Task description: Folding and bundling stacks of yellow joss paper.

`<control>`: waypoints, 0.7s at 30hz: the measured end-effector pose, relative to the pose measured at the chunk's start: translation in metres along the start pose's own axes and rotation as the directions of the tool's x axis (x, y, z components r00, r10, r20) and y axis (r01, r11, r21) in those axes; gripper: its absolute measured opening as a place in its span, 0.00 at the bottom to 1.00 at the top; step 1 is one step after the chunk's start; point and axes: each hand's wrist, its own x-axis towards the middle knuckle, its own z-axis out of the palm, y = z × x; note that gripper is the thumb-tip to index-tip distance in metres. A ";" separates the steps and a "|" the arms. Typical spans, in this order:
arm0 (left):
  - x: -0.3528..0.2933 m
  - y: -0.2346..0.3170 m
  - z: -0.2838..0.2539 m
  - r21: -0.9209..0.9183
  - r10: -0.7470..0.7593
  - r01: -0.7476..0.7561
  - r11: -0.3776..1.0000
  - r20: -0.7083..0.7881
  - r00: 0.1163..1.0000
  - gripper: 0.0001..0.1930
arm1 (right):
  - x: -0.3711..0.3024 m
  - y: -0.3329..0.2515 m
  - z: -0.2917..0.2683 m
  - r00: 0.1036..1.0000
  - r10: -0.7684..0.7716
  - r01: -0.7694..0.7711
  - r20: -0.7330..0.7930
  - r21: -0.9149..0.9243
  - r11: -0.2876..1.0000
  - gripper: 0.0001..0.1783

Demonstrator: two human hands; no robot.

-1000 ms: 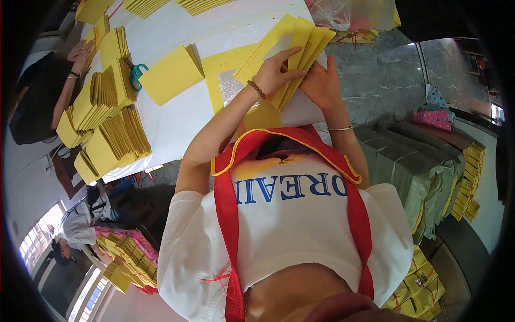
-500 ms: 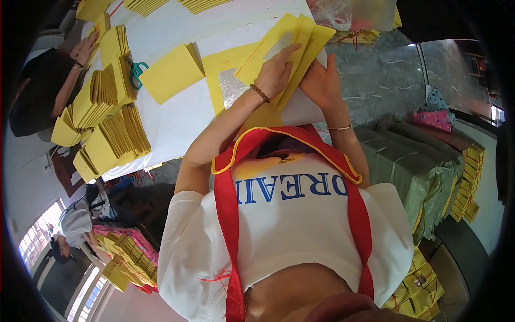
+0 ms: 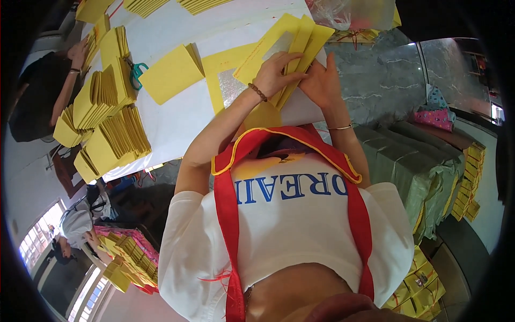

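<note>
Several yellow folded paper sheets (image 3: 317, 35) lie fanned at a slant under my hands at the table's right edge. Across them reaches my left hand (image 3: 274, 72), a beaded bracelet on its wrist, thumb and fingers closing round a narrow folded strip. My right hand (image 3: 322, 81), with a bangle, is at the sheets' right edge; its thumb stands out apart, and its other fingers are partly hidden by the paper. Beneath the sheets lies a wider yellow sheet (image 3: 215, 67) with a silvery patch (image 3: 229, 86). To the left rests a folded yellow piece (image 3: 173, 75).
Teal-handled scissors (image 3: 138, 74) lie beside stacks of folded yellow paper (image 3: 99, 102) along the white table's (image 3: 169, 126) left side. A co-worker's hand (image 3: 79, 53) is beyond them. A clear plastic bag (image 3: 354, 13) is at the far right; green-wrapped bundles (image 3: 399, 166) stand right of me.
My left fingers have shifted from lying over the sheets to closing round the strip near my right hand. The co-worker's hand at the far left has moved slightly.
</note>
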 end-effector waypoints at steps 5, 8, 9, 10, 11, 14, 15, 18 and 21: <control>-0.002 -0.009 0.003 -0.249 -0.072 0.071 0.966 0.004 0.997 0.25 | 0.002 0.001 -0.004 1.000 0.007 -0.007 0.010 0.034 0.999 0.43; -0.001 -0.001 -0.001 -0.223 -0.066 0.067 0.972 0.015 0.998 0.25 | 0.002 0.001 -0.008 1.000 0.007 -0.007 0.014 0.040 0.999 0.43; -0.001 -0.003 -0.002 -0.223 -0.066 0.067 0.973 0.014 0.998 0.25 | 0.003 0.001 -0.007 1.000 0.007 -0.008 0.015 0.039 0.999 0.43; -0.002 -0.006 -0.002 -0.216 -0.059 0.059 0.975 0.006 0.998 0.23 | 0.003 0.001 -0.006 1.000 0.011 -0.010 -0.005 0.039 0.999 0.43; -0.002 -0.007 -0.003 -0.208 -0.053 0.051 0.977 -0.002 0.999 0.22 | 0.004 0.002 -0.005 1.000 0.014 -0.013 -0.024 0.039 0.999 0.44; -0.003 -0.003 -0.008 -0.049 -0.157 0.160 0.986 0.056 0.986 0.15 | 0.004 0.002 -0.006 1.000 0.021 -0.020 -0.019 0.056 0.998 0.43; -0.003 0.000 -0.009 -0.050 -0.157 0.160 0.986 0.055 0.986 0.15 | 0.004 0.002 -0.006 1.000 0.021 -0.020 -0.019 0.056 0.998 0.43; -0.005 0.005 -0.007 -0.031 -0.189 0.188 0.982 -0.020 0.982 0.09 | 0.004 0.002 -0.006 0.999 0.034 -0.032 -0.033 0.054 0.998 0.43; -0.007 0.005 -0.003 -0.036 -0.199 0.197 0.980 -0.071 0.977 0.08 | 0.004 0.003 -0.005 0.999 0.024 -0.022 -0.045 0.032 0.999 0.43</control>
